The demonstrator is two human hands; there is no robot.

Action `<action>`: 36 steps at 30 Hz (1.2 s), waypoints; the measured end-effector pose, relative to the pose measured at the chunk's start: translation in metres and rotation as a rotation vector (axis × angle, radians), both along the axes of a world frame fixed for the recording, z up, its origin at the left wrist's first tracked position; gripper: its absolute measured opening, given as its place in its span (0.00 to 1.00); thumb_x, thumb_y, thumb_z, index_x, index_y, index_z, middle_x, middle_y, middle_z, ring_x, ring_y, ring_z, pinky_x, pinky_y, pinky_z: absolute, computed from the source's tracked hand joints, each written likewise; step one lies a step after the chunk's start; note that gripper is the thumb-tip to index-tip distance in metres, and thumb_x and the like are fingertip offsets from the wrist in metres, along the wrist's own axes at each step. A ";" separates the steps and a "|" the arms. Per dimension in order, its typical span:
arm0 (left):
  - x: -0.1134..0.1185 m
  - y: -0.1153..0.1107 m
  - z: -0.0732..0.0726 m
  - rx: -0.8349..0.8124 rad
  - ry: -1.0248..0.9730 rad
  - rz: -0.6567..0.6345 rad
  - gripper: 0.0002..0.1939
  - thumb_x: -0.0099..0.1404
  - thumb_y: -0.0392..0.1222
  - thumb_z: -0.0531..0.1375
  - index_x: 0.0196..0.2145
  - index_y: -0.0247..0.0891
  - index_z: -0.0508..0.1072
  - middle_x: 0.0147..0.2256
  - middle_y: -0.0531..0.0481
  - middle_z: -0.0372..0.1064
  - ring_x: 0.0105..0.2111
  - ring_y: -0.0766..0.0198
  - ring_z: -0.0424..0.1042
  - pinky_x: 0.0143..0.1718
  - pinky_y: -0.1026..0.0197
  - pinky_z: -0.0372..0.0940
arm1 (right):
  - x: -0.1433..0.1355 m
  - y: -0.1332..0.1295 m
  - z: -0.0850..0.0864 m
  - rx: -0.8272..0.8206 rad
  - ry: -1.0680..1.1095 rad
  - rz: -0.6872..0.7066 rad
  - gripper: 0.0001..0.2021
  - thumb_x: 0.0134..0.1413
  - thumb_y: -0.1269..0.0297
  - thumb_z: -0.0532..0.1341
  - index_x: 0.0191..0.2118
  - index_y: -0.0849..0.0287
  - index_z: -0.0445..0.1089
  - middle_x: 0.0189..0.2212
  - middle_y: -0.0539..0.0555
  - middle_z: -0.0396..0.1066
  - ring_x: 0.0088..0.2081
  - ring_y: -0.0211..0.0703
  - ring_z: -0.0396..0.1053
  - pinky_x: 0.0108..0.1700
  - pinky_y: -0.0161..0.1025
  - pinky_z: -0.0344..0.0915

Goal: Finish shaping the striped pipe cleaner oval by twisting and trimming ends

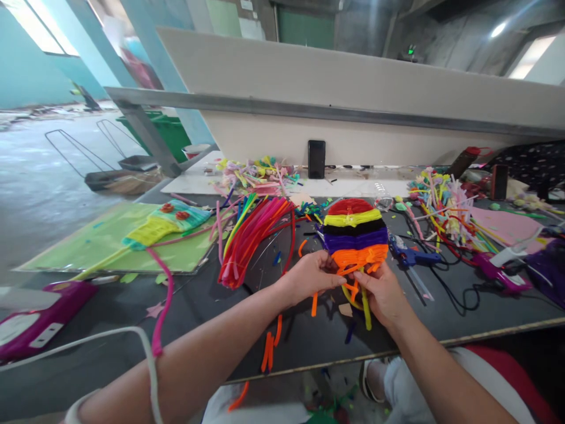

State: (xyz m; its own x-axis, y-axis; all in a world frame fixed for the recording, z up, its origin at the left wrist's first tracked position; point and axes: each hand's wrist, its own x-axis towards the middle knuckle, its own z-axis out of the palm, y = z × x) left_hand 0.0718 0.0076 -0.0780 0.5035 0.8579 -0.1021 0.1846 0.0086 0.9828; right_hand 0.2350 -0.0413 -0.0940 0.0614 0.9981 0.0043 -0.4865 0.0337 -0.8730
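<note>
Both hands hold the lower end of a round striped piece (354, 228) made of fuzzy stems, with red, yellow, black, purple and orange bands from top to bottom. My left hand (312, 277) pinches its orange edge from the left, fingers closed. On the right, my right hand (383, 291) grips the same edge, its thumb beside a yellow-green stem (366, 303) that hangs down. Short orange pieces (267, 352) lie on the dark table to the left of the hands.
A bundle of red and pink stems (253, 241) lies left of centre. Beyond it a phone (316, 159) leans upright. A blue glue gun (415, 255) with cables is at right. A yellow and teal piece (163, 224) rests on a green sheet (70, 241).
</note>
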 end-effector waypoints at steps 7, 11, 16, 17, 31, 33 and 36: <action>-0.001 -0.003 0.012 0.250 0.157 0.093 0.09 0.52 0.44 0.62 0.26 0.34 0.74 0.23 0.52 0.68 0.24 0.68 0.63 0.25 0.67 0.57 | 0.002 0.000 -0.005 0.011 -0.047 -0.058 0.14 0.44 0.70 0.66 0.38 0.55 0.67 0.32 0.49 0.74 0.30 0.38 0.71 0.33 0.37 0.68; 0.000 -0.002 0.020 0.190 0.091 0.163 0.09 0.51 0.43 0.62 0.26 0.33 0.76 0.25 0.51 0.71 0.26 0.66 0.66 0.29 0.66 0.59 | 0.000 -0.001 -0.002 0.021 -0.042 -0.043 0.13 0.44 0.69 0.66 0.38 0.55 0.67 0.30 0.49 0.73 0.27 0.37 0.70 0.30 0.35 0.67; 0.002 -0.003 0.016 0.113 0.030 0.189 0.10 0.51 0.43 0.63 0.28 0.33 0.78 0.26 0.50 0.73 0.28 0.64 0.67 0.31 0.65 0.61 | -0.001 -0.003 0.000 -0.008 -0.023 -0.029 0.12 0.43 0.69 0.66 0.36 0.56 0.67 0.26 0.47 0.72 0.25 0.35 0.69 0.25 0.31 0.64; 0.002 -0.004 0.014 0.111 0.023 0.187 0.11 0.52 0.44 0.63 0.29 0.33 0.78 0.27 0.49 0.73 0.29 0.64 0.68 0.32 0.65 0.61 | -0.001 -0.003 0.000 -0.024 -0.019 -0.036 0.12 0.43 0.69 0.67 0.36 0.56 0.67 0.26 0.47 0.72 0.26 0.36 0.69 0.25 0.31 0.65; 0.009 -0.015 0.007 0.128 -0.134 0.212 0.12 0.56 0.47 0.60 0.29 0.34 0.75 0.26 0.52 0.69 0.27 0.68 0.64 0.30 0.67 0.60 | -0.011 -0.003 0.003 -0.077 0.109 -0.121 0.12 0.39 0.69 0.69 0.33 0.57 0.69 0.25 0.47 0.72 0.22 0.35 0.67 0.25 0.34 0.65; 0.010 -0.016 0.008 0.125 -0.140 0.209 0.12 0.56 0.47 0.61 0.29 0.34 0.75 0.25 0.53 0.69 0.27 0.68 0.64 0.30 0.67 0.59 | -0.011 -0.003 0.004 -0.051 0.100 -0.144 0.11 0.40 0.69 0.68 0.32 0.57 0.68 0.23 0.46 0.70 0.22 0.35 0.66 0.25 0.33 0.63; 0.011 -0.016 0.007 0.102 -0.177 0.179 0.11 0.56 0.46 0.61 0.27 0.34 0.74 0.25 0.53 0.68 0.26 0.70 0.63 0.30 0.67 0.59 | -0.011 -0.004 0.006 -0.008 0.051 -0.205 0.12 0.39 0.70 0.69 0.32 0.56 0.68 0.25 0.45 0.71 0.23 0.35 0.67 0.28 0.35 0.65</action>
State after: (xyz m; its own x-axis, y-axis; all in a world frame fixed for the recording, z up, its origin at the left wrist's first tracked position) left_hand 0.0825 -0.0086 -0.0708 0.3449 0.9363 0.0655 0.0146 -0.0751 0.9971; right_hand 0.2241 -0.0452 -0.0881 0.2627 0.9648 -0.0121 -0.5138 0.1293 -0.8481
